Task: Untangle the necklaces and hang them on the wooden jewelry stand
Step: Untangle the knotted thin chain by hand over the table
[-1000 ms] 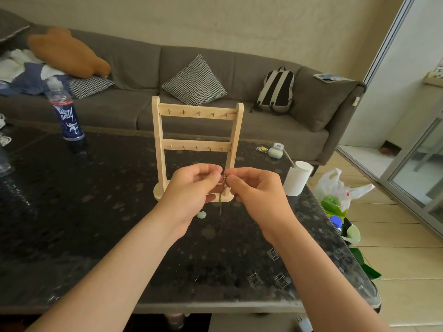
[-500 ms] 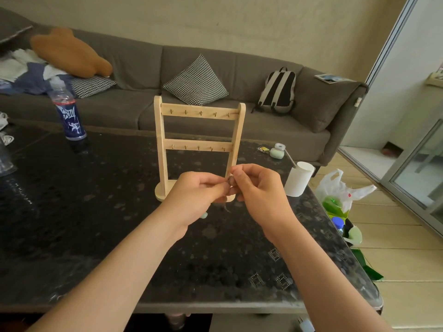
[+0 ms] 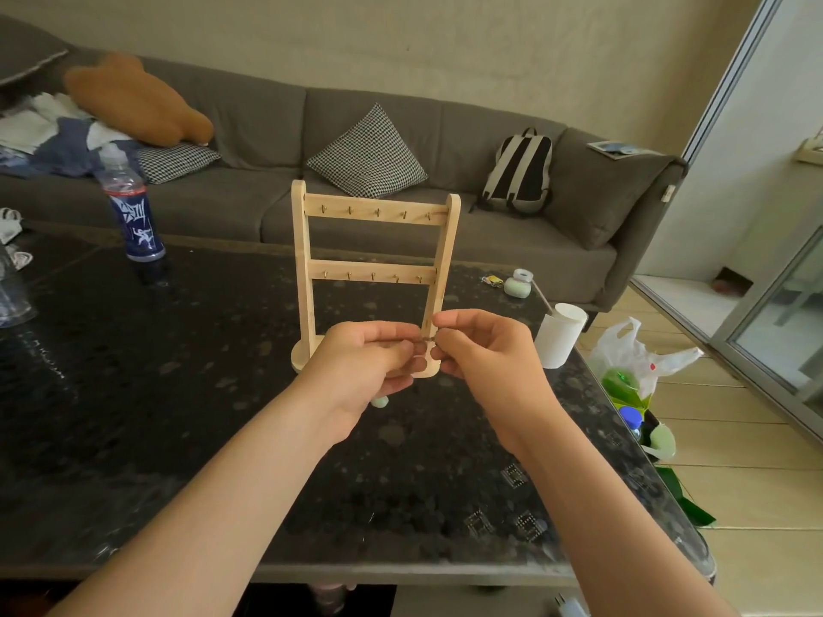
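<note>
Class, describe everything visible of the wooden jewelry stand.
The jewelry stand is pale wood: two uprights joined by two crossbars, each carrying a row of small metal hooks, all empty. It stands upright on the dark table on a flat base with rounded ends. The left hand and right hand, in front, hide part of that base.

No wording can be read anywhere. The blue label on the plastic bottle (image 3: 136, 224), standing well left of the wooden jewelry stand (image 3: 304, 260), carries white graffiti-like marks, too stylised to make out as letters.
</note>
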A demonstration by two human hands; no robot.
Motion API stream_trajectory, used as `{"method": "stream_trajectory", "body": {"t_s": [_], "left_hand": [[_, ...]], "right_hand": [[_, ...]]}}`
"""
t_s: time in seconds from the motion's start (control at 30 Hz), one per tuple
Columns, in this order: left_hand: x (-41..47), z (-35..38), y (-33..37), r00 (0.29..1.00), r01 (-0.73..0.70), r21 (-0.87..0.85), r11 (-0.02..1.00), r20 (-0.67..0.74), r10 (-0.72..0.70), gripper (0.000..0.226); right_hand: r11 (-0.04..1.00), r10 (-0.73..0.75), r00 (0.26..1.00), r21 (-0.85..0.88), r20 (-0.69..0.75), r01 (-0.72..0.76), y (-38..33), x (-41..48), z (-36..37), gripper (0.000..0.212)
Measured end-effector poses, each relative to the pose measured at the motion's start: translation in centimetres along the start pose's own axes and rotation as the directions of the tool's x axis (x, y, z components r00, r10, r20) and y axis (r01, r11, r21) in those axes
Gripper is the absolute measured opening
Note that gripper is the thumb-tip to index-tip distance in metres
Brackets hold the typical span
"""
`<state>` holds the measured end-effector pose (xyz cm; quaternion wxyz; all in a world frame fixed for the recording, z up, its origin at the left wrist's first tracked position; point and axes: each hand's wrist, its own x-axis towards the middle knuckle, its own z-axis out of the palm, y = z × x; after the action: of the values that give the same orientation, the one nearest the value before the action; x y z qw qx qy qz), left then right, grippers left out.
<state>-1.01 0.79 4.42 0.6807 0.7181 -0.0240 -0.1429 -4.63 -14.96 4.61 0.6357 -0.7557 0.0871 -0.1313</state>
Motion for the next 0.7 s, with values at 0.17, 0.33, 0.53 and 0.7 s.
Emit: {"method": "stream_trajectory", "body": {"t_s": [0.17,0.33,0.53,0.7], "left_hand": [[0.41,-0.36,0.00,0.999,-0.011,-0.162,0.987,-0.051,0.002,0.025],[0.52,-0.53,-0.03,0.996,-0.071,-0.199,0.977,-0.070,0.058,0.022],[0.48,-0.61,-0.01,0.987,-0.134,-0.144,0.980,-0.102,0.120,0.022],[0.85,-0.82,-0.37,0.985,-0.131,0.022,0.991,-0.115,0.133,0.025]], "right_hand": [[0.999,-0.007,1.000,-0.044,0.002,0.007,-0.02,0.04,-0.25,0.008],[0.988,-0.005,0.995,-0.152,0.095,0.020,0.10,-0.25,0.07,0.014],[0.987,-0.016,0.993,-0.158,0.114,0.035,0.25,-0.30,0.38,0.010],[1.000,0.025,0.994,-0.013,0.108,-0.024,0.17,-0.26,0.40,0.012]]}}
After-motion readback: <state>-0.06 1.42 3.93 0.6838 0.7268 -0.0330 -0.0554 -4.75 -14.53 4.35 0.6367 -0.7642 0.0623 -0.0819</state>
